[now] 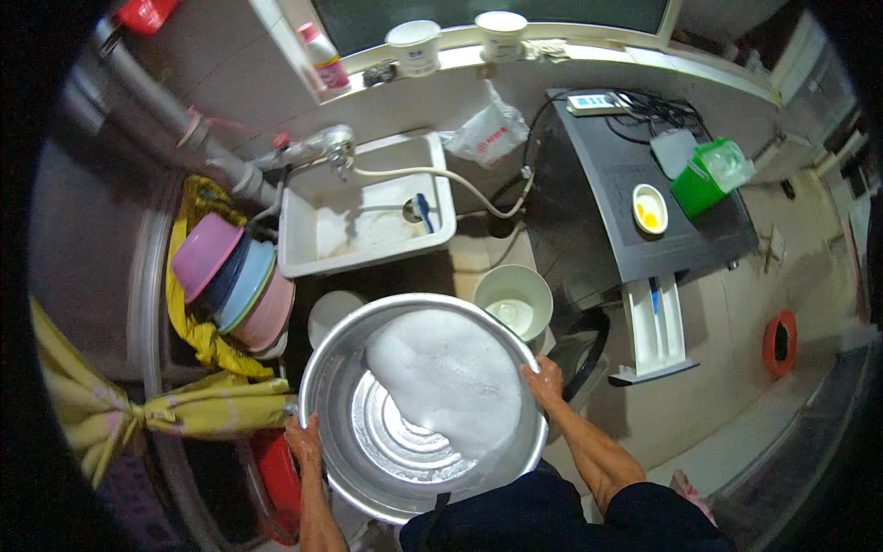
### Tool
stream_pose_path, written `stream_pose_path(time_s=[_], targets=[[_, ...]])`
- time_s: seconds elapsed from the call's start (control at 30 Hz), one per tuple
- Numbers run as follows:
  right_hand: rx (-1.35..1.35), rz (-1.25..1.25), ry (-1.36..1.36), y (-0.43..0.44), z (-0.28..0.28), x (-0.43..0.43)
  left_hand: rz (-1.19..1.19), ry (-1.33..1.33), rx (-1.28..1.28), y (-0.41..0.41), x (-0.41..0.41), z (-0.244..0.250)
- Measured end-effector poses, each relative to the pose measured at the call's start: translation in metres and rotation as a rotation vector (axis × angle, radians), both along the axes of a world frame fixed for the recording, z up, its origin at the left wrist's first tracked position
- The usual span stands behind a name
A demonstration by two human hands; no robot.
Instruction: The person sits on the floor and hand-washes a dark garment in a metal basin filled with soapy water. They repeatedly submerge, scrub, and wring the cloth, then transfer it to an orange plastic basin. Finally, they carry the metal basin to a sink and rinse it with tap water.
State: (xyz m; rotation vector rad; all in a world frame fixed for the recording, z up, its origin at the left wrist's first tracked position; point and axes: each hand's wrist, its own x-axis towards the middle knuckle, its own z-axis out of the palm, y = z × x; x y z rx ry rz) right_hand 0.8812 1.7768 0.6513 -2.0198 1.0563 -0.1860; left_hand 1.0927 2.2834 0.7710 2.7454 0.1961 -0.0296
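A large round metal basin point(338, 476) is held in front of my body. White foam point(448, 372) covers much of its inside, mostly toward the far right, and bare ringed metal shows at the near left of its floor. My left hand point(304, 441) grips the basin's left rim. On the opposite side, my right hand point(545, 381) has hold of the right rim. Just beyond the basin, a pale bucket point(541, 297) stands on the floor near my right hand. What lies beneath the basin is hidden.
Ahead is a white sink point(372, 207) with a faucet point(338, 148), a hose and a blue brush point(423, 212). Stacked plastic basins point(238, 276) stand at left beside a tied yellow curtain point(214, 407). At right, a washing machine point(614, 172) has its white detergent drawer point(655, 338) pulled out.
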Motion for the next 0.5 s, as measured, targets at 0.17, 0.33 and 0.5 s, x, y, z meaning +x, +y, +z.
stream_pose_path(time_s=[0.17,0.33,0.5], targets=[[0.049,-0.149,0.032,-0.004,0.002,-0.004,-0.149,0.051,0.07,-0.034,0.064,0.003],[0.093,-0.255,0.085,-0.002,0.005,-0.01,-0.315,-0.056,0.109,-0.063,0.106,-0.011],[0.088,-0.375,0.17,0.006,0.006,-0.014,-0.467,-0.075,0.075,-0.103,0.143,-0.011]])
